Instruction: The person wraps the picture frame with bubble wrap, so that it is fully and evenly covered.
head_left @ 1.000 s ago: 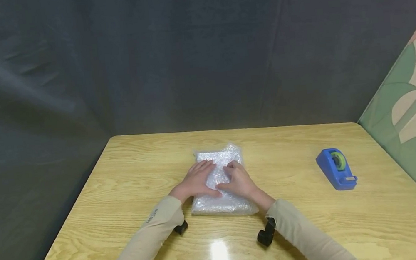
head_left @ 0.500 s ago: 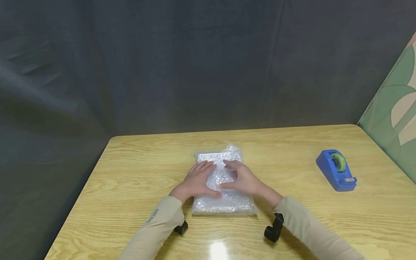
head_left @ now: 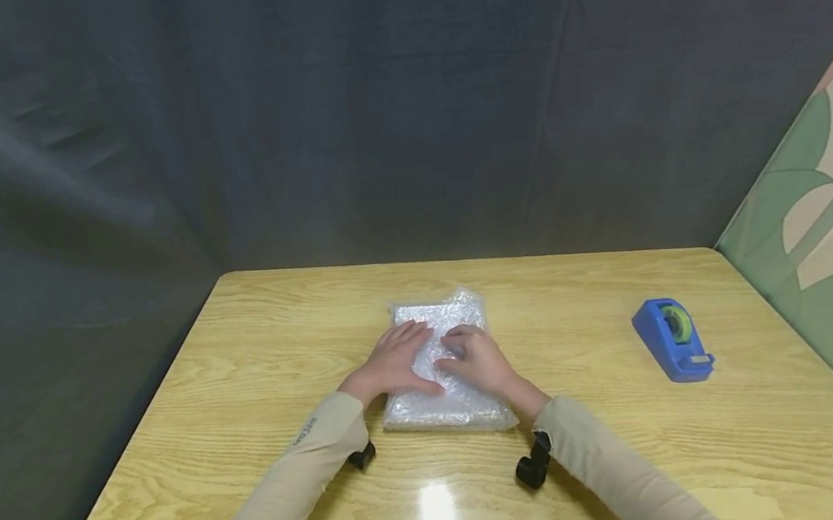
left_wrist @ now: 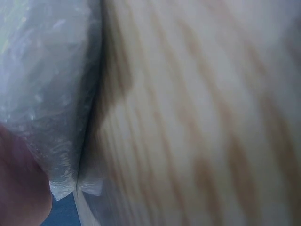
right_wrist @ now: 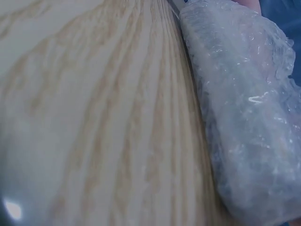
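Note:
A flat rectangular package in clear bubble wrap [head_left: 446, 412] lies on the wooden table, with a loose flap of wrap jutting from its far right corner. My left hand [head_left: 392, 364] rests on the left part of the package, fingers spread and thumb stretched toward the right. On the right part sits my right hand [head_left: 481, 364], its fingers bent and the thumb apart from the fingertips, close over the wrap. Seen in the left wrist view, the left hand [left_wrist: 21, 183] lies against the wrap's edge. The right wrist view shows the rounded side of the bubble wrap [right_wrist: 244, 117].
A blue tape dispenser [head_left: 673, 341] with a green-rimmed roll stands at the right of the table [head_left: 247, 377]. A dark curtain [head_left: 402, 111] hangs behind the table's far edge, and a patterned panel [head_left: 830, 254] borders it on the right.
My right hand spread its fingers and shifted slightly right half a second ago. Now it is back toward the left with its fingers bent again. The left hand and package stay in place.

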Demonstrator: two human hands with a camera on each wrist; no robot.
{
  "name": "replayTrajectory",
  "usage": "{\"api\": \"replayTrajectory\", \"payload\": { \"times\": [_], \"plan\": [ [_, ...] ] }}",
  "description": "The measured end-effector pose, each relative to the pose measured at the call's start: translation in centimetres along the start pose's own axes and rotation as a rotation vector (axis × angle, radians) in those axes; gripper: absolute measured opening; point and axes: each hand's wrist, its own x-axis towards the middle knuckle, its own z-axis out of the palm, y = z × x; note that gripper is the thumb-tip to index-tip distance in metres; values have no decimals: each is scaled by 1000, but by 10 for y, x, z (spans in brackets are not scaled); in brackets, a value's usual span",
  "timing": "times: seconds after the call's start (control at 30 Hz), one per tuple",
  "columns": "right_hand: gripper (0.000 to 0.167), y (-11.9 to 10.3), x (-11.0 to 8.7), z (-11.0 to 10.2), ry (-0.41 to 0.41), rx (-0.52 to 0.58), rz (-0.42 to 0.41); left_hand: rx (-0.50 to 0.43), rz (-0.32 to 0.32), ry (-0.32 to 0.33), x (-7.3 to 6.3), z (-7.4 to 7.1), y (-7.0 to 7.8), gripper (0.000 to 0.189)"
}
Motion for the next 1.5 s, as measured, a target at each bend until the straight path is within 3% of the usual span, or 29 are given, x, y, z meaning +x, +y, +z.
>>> {"api": "replayTrajectory", "payload": {
  "times": [0.3,0.7,0.97,1.07,1.23,1.37,1.5],
  "plan": [
    [49,-2,0,-1,-53,-43,32,0,9,2,0,-1,0,103],
    [62,-6,-2,-4,-129,-124,10,-3,15,3,0,1,-3,104],
    [87,0,-2,-13,-212,-67,-17,-4,23,0,0,-2,-1,106],
    [83,1,-7,-20,-168,29,-37,-1,20,7,1,-2,0,106],
    [69,-7,-32,-30,-39,93,3,-10,15,-8,3,0,1,104],
    [75,-13,-52,-32,-47,72,93,-14,14,1,4,-2,2,103],
    [79,-13,-57,-28,-81,139,177,8,-6,-15,4,-4,3,104]
  ]
}}
